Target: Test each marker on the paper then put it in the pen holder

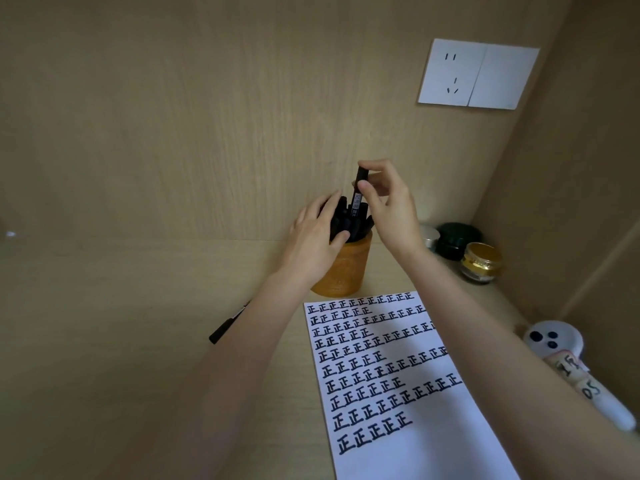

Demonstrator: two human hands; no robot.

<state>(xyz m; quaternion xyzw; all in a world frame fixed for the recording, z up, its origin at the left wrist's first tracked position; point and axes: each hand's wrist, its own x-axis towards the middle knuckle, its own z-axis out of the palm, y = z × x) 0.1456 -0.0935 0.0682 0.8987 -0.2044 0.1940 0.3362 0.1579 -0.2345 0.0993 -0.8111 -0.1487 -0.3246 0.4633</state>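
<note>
Far left on desk (138, 306), at 8 o'clock from pen holder (343, 271): one loose marker (230, 322), lying flat, prob. not tested yet. Next, left hand (317, 237), thumb & fingers round bunch of markers (348, 221) in holder, holding them aside. Up at 12 o'clock, held marker (358, 192) standing upright, low end down among the bunch. Pinched near top by right hand (388, 206), thumb & fingertips tight on it. At 5 o'clock, paper (398, 393) full of test marks. Step now, at a guess: putting tested marker in. Next: push down into gap, let go, then reach for loose one w/o tipping holder.
</note>
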